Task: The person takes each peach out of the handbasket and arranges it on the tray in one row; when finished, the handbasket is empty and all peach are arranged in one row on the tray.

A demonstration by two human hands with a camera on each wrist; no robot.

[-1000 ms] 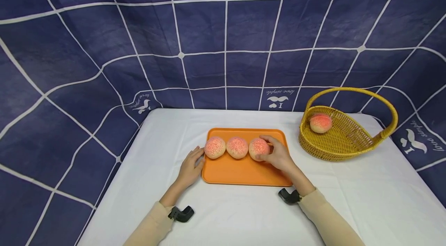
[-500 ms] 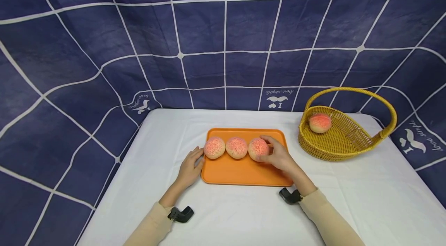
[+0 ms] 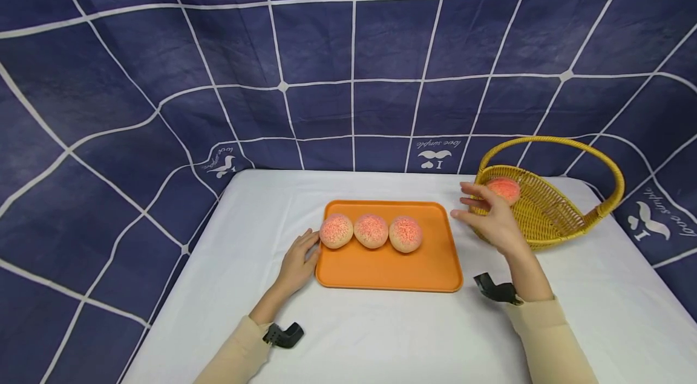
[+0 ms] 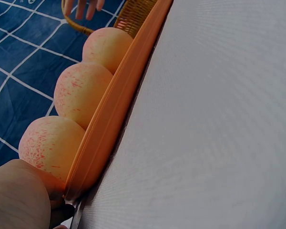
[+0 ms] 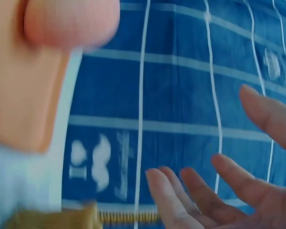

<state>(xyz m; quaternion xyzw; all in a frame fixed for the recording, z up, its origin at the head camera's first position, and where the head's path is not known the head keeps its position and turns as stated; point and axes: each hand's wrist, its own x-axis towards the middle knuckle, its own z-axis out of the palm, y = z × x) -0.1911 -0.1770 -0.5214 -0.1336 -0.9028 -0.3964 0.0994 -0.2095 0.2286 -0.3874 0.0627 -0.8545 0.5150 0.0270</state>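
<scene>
Three pink-speckled peaches stand in a row on an orange tray [image 3: 389, 275]: a left peach [image 3: 336, 231], a middle peach [image 3: 371, 231] and a right peach [image 3: 405, 234]. My left hand [image 3: 296, 263] rests at the tray's left edge, fingertips right beside the left peach. My right hand [image 3: 492, 221] is over the near left rim of a yellow wicker basket [image 3: 544, 214], its fingers spread and holding nothing. Another peach [image 3: 505, 190] lies in the basket, partly covered by that hand. In the right wrist view the right hand's fingers [image 5: 200, 186] are loosely extended.
A white cloth [image 3: 381, 335] covers the table. Behind it and on the left hangs a dark blue curtain [image 3: 392, 39] with white grid lines. The basket's tall arched handle [image 3: 550, 140] rises above it at the table's right.
My right hand has let go of the right peach and moved right, from the tray to the basket's left side. The left hand and the peaches have stayed in place.
</scene>
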